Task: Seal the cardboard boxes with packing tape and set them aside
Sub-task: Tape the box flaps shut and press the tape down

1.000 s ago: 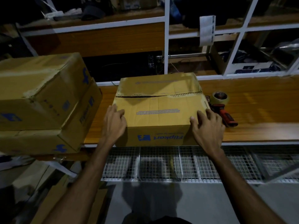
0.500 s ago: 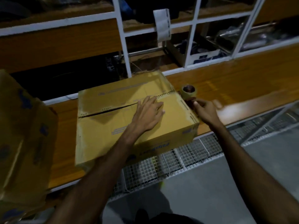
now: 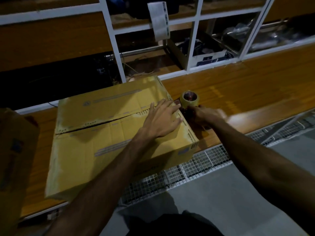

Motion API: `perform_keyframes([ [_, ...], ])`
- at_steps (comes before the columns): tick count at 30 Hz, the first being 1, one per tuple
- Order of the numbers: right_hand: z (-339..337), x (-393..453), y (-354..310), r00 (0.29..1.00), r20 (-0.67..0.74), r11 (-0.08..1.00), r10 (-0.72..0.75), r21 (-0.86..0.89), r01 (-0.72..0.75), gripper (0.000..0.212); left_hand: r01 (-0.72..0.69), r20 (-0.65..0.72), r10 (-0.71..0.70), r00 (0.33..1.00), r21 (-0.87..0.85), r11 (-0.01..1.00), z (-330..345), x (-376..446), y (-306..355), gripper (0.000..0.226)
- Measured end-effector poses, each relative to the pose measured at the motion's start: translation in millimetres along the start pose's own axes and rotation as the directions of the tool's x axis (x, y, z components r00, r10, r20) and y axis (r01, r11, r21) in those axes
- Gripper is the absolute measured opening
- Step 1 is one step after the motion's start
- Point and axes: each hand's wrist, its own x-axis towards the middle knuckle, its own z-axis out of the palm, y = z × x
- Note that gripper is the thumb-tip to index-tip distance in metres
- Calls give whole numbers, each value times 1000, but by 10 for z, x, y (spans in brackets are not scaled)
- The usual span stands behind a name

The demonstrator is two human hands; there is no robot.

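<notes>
A closed cardboard box [image 3: 102, 133] lies on the wooden bench [image 3: 247, 99], its top seam running left to right with no tape visible on it. My left hand [image 3: 162, 120] rests flat on the right part of the lid, fingers spread near the seam's right end. Just right of the box stands a tape dispenser with a roll of tan packing tape [image 3: 190, 98]. My right hand [image 3: 206, 116] grips the dispenser's handle below the roll; the handle itself is mostly hidden by the fingers.
More cardboard boxes [image 3: 15, 150] stand at the far left edge. White-framed shelving [image 3: 192, 41] with clutter rises behind the bench. A wire mesh rack [image 3: 196, 164] runs under the bench front. Bare bench surface stretches to the right.
My left hand went from the box's left front corner to the lid's right part. My right hand left the box and took the tape dispenser's handle. The view swung right.
</notes>
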Motion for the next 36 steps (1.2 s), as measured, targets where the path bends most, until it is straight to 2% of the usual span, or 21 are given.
perform_keyframes([
  [3,120,331,89,997,60,997,-52,62,48,70,22,-23,-22,999,-18,1000,12,35,18,62],
  [6,244,559,172,996,47,992,-74,106,69,74,41,-14,-42,999,-38,998,27,52,13,64],
  [8,215,487,137,996,19,983,-84,167,80,64,68,8,-68,998,-49,996,40,64,7,65],
  [12,146,410,130,994,-79,950,-70,298,90,51,85,32,-83,996,-82,993,59,97,26,66],
  [15,78,371,198,979,-195,913,-59,386,132,51,88,38,-85,996,-93,992,102,142,82,66],
  [17,-6,315,277,955,-293,892,-49,418,174,56,75,37,-72,997,-96,993,141,193,146,66],
  [23,-475,50,435,884,-467,854,24,470,225,57,70,9,-69,998,-98,993,254,393,479,67],
  [25,-574,-39,464,849,-528,840,15,468,276,48,100,-39,-110,993,-194,976,264,439,558,63],
  [28,-683,-172,450,776,-630,822,-29,427,377,38,147,-175,-288,941,-556,818,181,438,641,43],
  [31,-709,-297,352,710,-700,806,-79,374,458,35,133,-279,-489,826,-746,652,17,500,705,32],
  [33,-708,-366,217,682,-726,803,-89,354,480,38,124,-187,-607,772,-893,433,-112,580,712,41],
  [36,-711,-486,-30,649,-753,794,-105,329,511,43,164,35,-634,773,-976,145,-242,598,687,63],
])
